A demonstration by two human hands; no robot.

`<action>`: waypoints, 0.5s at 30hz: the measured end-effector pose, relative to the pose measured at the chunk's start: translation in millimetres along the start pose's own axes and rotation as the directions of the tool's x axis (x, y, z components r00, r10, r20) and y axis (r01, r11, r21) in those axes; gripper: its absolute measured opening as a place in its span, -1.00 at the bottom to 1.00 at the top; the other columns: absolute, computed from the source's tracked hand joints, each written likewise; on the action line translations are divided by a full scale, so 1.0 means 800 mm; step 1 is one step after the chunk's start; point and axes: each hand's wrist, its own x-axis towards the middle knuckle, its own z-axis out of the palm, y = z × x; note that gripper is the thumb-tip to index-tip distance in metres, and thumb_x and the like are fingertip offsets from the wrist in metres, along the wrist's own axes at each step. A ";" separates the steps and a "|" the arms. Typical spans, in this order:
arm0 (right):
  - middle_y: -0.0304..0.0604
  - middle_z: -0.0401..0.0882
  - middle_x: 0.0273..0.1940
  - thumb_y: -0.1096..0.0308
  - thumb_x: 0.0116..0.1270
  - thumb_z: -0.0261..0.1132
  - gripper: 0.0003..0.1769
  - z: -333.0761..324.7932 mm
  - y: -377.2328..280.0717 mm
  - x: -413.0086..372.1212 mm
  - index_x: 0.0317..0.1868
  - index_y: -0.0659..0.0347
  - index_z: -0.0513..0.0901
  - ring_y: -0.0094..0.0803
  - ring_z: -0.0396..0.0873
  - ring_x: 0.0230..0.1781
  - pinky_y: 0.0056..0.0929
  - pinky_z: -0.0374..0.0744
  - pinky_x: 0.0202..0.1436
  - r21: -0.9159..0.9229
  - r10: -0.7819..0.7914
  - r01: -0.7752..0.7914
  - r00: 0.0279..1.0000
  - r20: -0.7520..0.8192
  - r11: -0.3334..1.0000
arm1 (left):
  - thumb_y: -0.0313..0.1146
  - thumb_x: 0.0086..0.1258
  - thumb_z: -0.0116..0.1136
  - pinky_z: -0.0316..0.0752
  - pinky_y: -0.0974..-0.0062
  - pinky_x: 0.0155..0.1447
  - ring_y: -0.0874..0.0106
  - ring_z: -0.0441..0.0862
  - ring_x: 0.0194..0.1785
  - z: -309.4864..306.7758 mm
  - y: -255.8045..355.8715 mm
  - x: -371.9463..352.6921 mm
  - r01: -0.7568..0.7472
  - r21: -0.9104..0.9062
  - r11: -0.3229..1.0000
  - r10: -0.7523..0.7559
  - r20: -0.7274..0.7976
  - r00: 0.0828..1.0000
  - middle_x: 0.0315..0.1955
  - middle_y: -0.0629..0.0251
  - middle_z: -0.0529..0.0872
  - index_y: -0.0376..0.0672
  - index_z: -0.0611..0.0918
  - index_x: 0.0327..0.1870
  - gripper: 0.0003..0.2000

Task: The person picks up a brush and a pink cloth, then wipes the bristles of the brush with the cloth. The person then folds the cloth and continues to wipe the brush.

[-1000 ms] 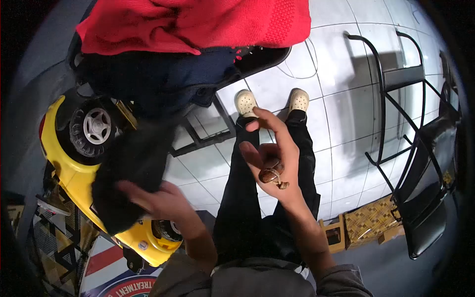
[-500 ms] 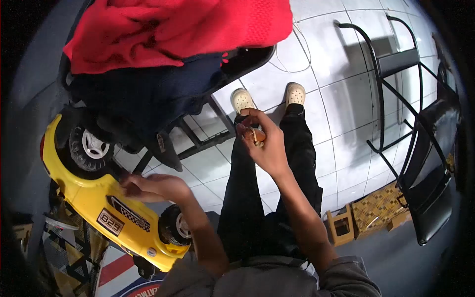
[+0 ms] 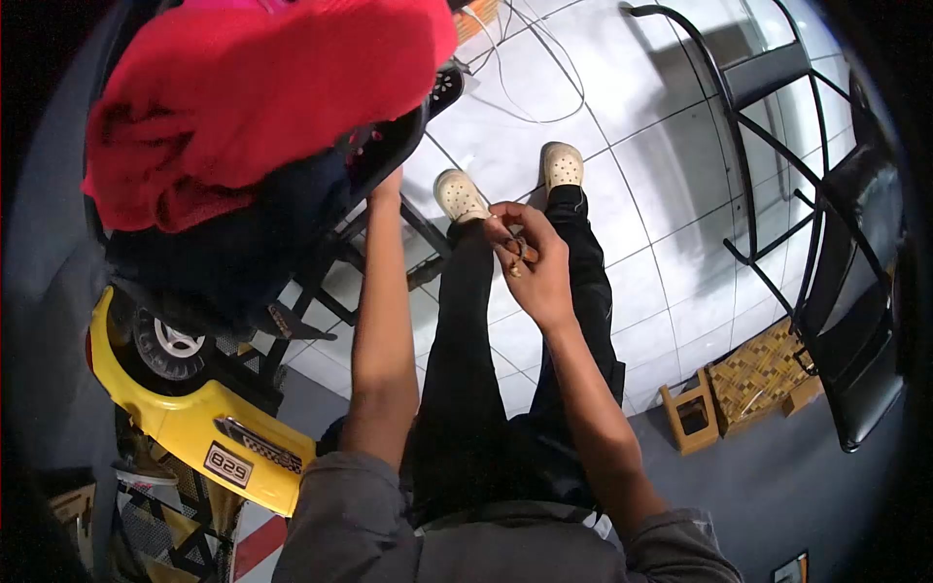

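In the right grip (image 3: 535,255), a small brown object (image 3: 526,251) is held, clasped between curled fingers and palm; a light-coloured cord end is seen hanging at its lower side. The right grip is held above the person's dark trousers (image 3: 462,369), near the toe of one cream shoe (image 3: 460,196) as seen from above. The left grip (image 3: 390,183) is mostly hidden by the rim of a black container (image 3: 394,151); only the wrist and the base of the hand are seen, so whether it is released or clenched cannot be told.

On the container, a red cloth (image 3: 272,87) is heaped over a dark cloth (image 3: 214,257), which is draped down the near side. The container is placed above a black metal frame (image 3: 424,231). Below the dark cloth, a yellow toy vehicle (image 3: 194,423) is partly covered; a black wheel (image 3: 171,347) and a numbered plate (image 3: 229,463) are shown.

The other cream shoe (image 3: 563,167) is planted on the white tiled floor (image 3: 646,185), where a thin white cable (image 3: 536,119) is looped. To the right, a black metal-framed chair (image 3: 768,80) is seen, with a patterned box (image 3: 756,374) and a small wooden stand (image 3: 691,418) set side by side below it.
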 end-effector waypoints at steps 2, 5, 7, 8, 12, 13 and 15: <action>0.02 0.57 -0.29 0.54 0.14 0.29 -0.76 -0.011 0.002 0.000 -0.14 0.35 0.56 -0.32 0.61 -0.26 -0.48 0.50 -0.13 -0.012 -0.002 0.002 0.999 -0.039 1.000 | -0.26 0.32 0.15 0.34 0.46 0.19 0.31 0.53 0.05 0.010 -0.012 0.012 0.121 -0.190 0.974 -0.115 0.043 0.992 0.01 0.08 0.61 -0.35 0.59 -0.01 -0.66; 0.00 0.56 -0.29 0.55 0.14 0.29 -0.76 -0.020 0.002 -0.009 -0.14 0.32 0.57 -0.34 0.60 -0.27 -0.50 0.49 -0.14 0.084 0.057 -0.052 0.996 -0.061 0.995 | -0.34 0.29 0.14 0.38 0.47 0.14 0.38 0.52 0.03 0.013 -0.006 -0.002 0.179 -0.367 0.913 -0.220 -0.073 0.973 -0.03 0.14 0.63 -0.32 0.61 -0.06 -0.72; -0.15 0.54 -0.28 0.58 0.20 0.26 -0.78 -0.030 0.012 -0.016 -0.11 0.29 0.56 -0.48 0.51 -0.20 -0.56 0.47 -0.16 -0.006 -0.019 0.019 1.000 -0.018 1.000 | -0.42 0.28 0.09 0.42 0.46 0.08 0.43 0.50 0.01 -0.006 0.025 -0.029 0.132 -0.356 0.925 -0.196 -0.150 0.969 -0.07 0.23 0.61 -0.31 0.59 -0.07 -0.76; -0.07 0.54 -0.28 0.52 0.19 0.29 -0.78 -0.034 0.011 -0.018 -0.12 0.27 0.57 -0.33 0.54 -0.17 -0.48 0.49 -0.13 -0.056 -0.084 0.083 0.996 -0.024 0.995 | -0.43 0.29 0.06 0.42 0.45 0.07 0.43 0.48 0.01 -0.030 0.088 -0.060 0.169 -0.605 0.778 -0.285 -0.099 0.953 -0.08 0.26 0.59 -0.31 0.56 -0.08 -0.77; 0.06 0.57 -0.27 0.23 0.25 0.31 -0.70 -0.060 0.007 -0.028 -0.09 0.22 0.59 -0.09 0.55 -0.13 -0.33 0.51 -0.09 -0.286 -0.069 0.081 0.996 0.051 0.955 | -0.53 0.33 -0.11 0.32 0.46 0.16 0.36 0.47 -0.02 -0.072 0.133 -0.180 0.205 -0.433 0.878 -0.276 -0.108 0.955 -0.15 0.22 0.55 -0.31 0.51 -0.13 -0.83; 0.07 0.58 -0.27 0.18 0.26 0.30 -0.68 -0.072 -0.002 -0.029 -0.09 0.21 0.59 -0.09 0.57 -0.15 -0.32 0.51 -0.10 -0.376 -0.048 0.078 0.995 0.090 0.923 | -0.56 0.31 -0.10 0.33 0.48 0.15 0.38 0.47 -0.03 -0.088 0.148 -0.209 0.137 -0.425 0.895 -0.209 -0.127 0.970 -0.18 0.23 0.55 -0.30 0.52 -0.14 -0.83; 0.02 0.60 -0.38 0.17 0.31 0.24 -0.68 -0.098 -0.041 -0.032 -0.06 0.22 0.58 -0.28 0.61 -0.25 -0.41 0.54 -0.17 -0.275 0.242 -0.193 0.958 0.157 0.942 | -0.54 0.31 0.03 0.31 0.52 0.13 0.43 0.46 -0.05 -0.130 0.203 -0.256 0.228 -0.483 0.845 -0.298 -0.073 0.952 -0.20 0.28 0.55 -0.29 0.51 -0.18 -0.89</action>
